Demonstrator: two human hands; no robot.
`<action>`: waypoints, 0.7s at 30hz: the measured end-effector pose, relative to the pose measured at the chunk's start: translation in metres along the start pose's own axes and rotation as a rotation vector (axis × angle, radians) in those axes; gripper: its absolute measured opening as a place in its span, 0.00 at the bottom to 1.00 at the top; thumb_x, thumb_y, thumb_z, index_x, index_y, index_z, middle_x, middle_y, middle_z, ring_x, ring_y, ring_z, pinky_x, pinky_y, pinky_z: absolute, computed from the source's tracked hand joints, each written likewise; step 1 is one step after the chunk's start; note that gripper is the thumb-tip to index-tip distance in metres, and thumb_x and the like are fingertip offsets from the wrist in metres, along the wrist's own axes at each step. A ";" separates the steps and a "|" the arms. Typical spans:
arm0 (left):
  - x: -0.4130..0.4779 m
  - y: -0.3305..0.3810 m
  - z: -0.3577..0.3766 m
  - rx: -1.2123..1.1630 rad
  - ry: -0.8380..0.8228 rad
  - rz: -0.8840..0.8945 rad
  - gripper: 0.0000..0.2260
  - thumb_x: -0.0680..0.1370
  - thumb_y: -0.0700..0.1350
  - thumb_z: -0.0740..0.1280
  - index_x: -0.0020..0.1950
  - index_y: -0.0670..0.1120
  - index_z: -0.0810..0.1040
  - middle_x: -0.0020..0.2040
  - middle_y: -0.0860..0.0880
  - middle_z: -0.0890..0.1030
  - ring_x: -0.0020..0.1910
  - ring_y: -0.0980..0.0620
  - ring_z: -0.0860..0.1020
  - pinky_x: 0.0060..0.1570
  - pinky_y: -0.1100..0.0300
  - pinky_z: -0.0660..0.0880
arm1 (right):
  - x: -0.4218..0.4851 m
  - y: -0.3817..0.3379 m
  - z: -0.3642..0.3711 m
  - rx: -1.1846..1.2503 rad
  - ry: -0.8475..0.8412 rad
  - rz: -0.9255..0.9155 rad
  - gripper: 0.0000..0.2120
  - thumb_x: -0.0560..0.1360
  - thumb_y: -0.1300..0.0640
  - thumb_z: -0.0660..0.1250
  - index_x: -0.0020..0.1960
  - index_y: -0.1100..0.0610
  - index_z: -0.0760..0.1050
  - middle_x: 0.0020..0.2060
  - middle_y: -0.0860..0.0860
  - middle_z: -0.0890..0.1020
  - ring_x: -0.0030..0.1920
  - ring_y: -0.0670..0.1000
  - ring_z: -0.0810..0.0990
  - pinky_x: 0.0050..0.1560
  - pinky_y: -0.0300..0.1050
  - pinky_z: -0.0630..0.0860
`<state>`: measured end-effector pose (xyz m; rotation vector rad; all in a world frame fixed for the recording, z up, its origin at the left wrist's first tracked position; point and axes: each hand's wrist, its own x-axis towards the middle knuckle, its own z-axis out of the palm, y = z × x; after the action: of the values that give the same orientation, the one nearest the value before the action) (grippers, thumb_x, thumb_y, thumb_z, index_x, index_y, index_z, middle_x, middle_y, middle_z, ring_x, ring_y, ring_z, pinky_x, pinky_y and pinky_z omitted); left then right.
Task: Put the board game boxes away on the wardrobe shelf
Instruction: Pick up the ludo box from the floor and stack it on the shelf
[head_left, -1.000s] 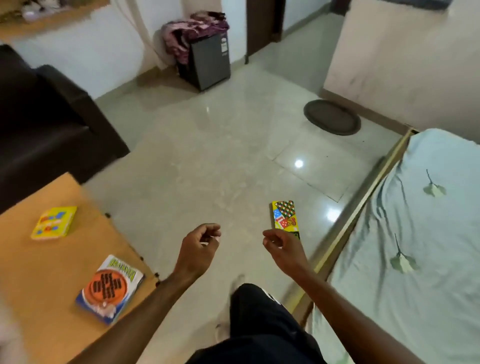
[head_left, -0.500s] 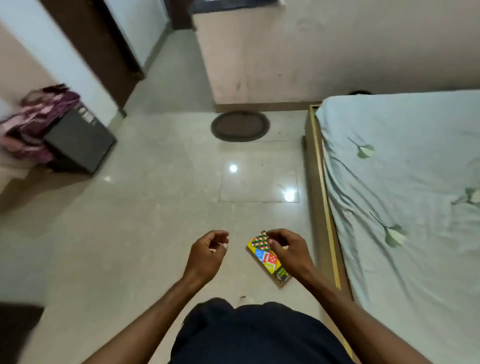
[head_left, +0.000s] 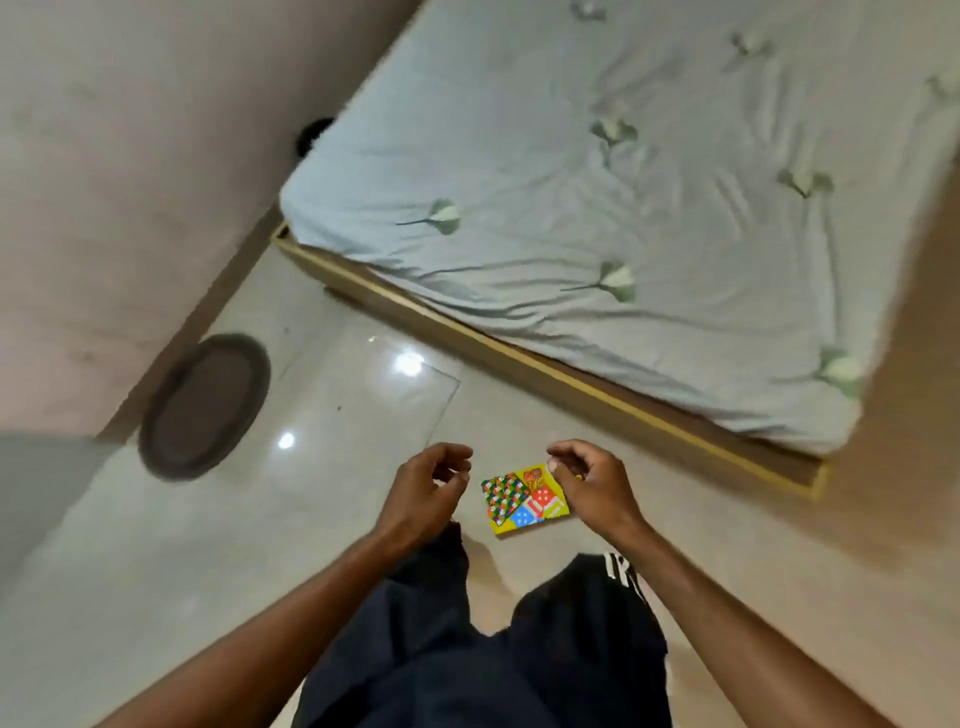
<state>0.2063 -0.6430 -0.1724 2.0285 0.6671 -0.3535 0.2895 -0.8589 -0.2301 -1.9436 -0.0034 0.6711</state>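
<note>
A bed (head_left: 597, 208) with a crumpled pale blue sheet is seen across the far right, edged along its near side by a wooden frame (head_left: 519, 358). A dark oval mat (head_left: 205, 405) is laid on the glossy tiled floor (head_left: 208, 545) at the left, just beside the foot of a pinkish wall (head_left: 130, 130). Dark trousers (head_left: 467, 665) are seen at the near edge, below the arms. Nothing is placed between the hands and the box.

The left hand (head_left: 421, 493) is held out over the floor with its fingers loosely curled towards the thumb, and nothing is held in it. The right hand (head_left: 592, 483) is curled in much the same way. Its fingertips overlap the far right corner of the board game box (head_left: 519, 501), but whether that corner is pinched or only hung over cannot be told through the blur.

The colourful yellow-edged box appears to lie flat on the floor, between the two hands and near the bed frame. It is closer to the right hand, and a small gap is left on the side of the left hand.
</note>
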 end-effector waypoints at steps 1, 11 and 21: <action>0.018 -0.005 -0.007 0.053 -0.076 0.030 0.11 0.77 0.40 0.67 0.57 0.53 0.80 0.48 0.56 0.83 0.46 0.59 0.80 0.47 0.61 0.79 | 0.002 0.004 0.010 0.033 0.077 0.043 0.08 0.73 0.63 0.69 0.49 0.52 0.81 0.44 0.45 0.85 0.43 0.39 0.81 0.48 0.34 0.76; 0.229 -0.134 0.093 0.516 -0.681 0.290 0.12 0.75 0.41 0.66 0.57 0.48 0.80 0.47 0.54 0.83 0.44 0.55 0.81 0.50 0.53 0.79 | 0.049 0.175 0.165 0.355 0.493 0.566 0.08 0.73 0.62 0.69 0.50 0.54 0.81 0.44 0.47 0.84 0.45 0.45 0.82 0.48 0.38 0.76; 0.399 -0.379 0.321 0.800 -0.820 0.256 0.28 0.69 0.50 0.69 0.69 0.49 0.71 0.64 0.46 0.77 0.61 0.45 0.77 0.60 0.49 0.76 | 0.171 0.474 0.312 0.370 0.623 0.800 0.17 0.68 0.57 0.71 0.57 0.53 0.80 0.52 0.54 0.81 0.54 0.56 0.80 0.58 0.50 0.76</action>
<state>0.3130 -0.6365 -0.8004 2.3554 -0.3050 -1.3587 0.1568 -0.7698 -0.8008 -1.6765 1.2429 0.4798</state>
